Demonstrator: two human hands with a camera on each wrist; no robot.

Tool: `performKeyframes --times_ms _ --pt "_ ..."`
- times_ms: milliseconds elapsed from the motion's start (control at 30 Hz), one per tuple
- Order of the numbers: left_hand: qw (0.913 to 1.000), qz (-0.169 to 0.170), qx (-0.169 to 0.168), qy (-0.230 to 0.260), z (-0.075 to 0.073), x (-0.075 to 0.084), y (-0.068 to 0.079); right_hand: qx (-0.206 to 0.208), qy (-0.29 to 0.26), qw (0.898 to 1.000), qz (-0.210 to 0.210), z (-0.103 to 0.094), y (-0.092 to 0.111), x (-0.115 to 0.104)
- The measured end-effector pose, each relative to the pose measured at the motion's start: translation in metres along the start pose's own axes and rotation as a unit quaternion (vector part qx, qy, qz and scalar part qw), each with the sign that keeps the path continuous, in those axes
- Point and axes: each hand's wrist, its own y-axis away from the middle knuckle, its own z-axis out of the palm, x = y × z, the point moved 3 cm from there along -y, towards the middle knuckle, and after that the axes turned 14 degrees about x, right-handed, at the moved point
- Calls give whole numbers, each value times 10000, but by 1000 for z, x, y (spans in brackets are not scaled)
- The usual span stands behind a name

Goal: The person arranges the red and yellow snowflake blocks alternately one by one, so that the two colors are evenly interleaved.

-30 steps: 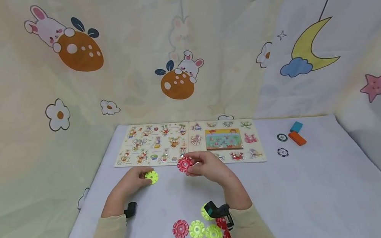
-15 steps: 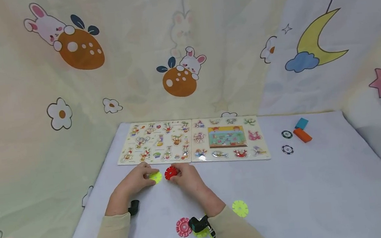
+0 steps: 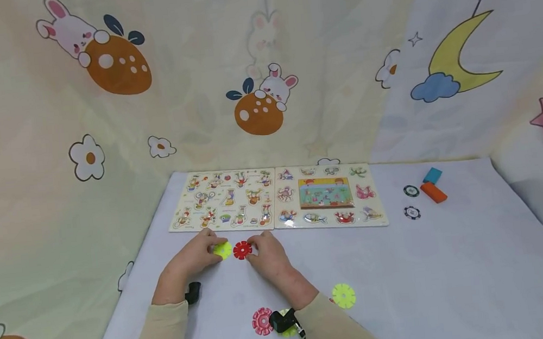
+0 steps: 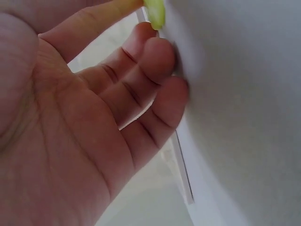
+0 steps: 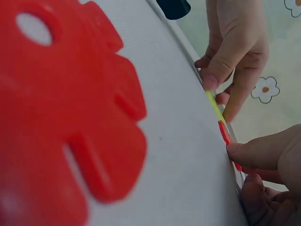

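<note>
In the head view my left hand pinches a yellow-green notched plastic disc between thumb and fingers, low over the table. The left wrist view catches only an edge of that disc at the top. Close to its right, my right hand holds a red notched disc by its right side. Seen edge-on in the right wrist view, the held yellow-green disc and red disc line up rim to rim. Another red disc looms large there, near the camera.
Nearer the front lie a pinkish-red disc and a yellow-green disc; my right forearm partly hides others. Two picture puzzle boards lie behind my hands. Poker chips, an orange block and a blue block sit right.
My right hand has moved left and lower with the red disc, bringing it beside the yellow-green one. The left hand keeps its grip almost in place. The head view has shifted slightly.
</note>
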Motion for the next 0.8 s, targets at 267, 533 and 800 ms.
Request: performKeyframes --times_ms 267,533,800 --pt "9990 219 204 -326 5 22 3 123 86 9999 21 3 1 1" --pt "9991 307 152 -263 24 36 6 121 19 9999 -65 0 0 0" --pt "9987 367 166 -307 27 34 2 -332 -265 9990 108 -39 4 -4"
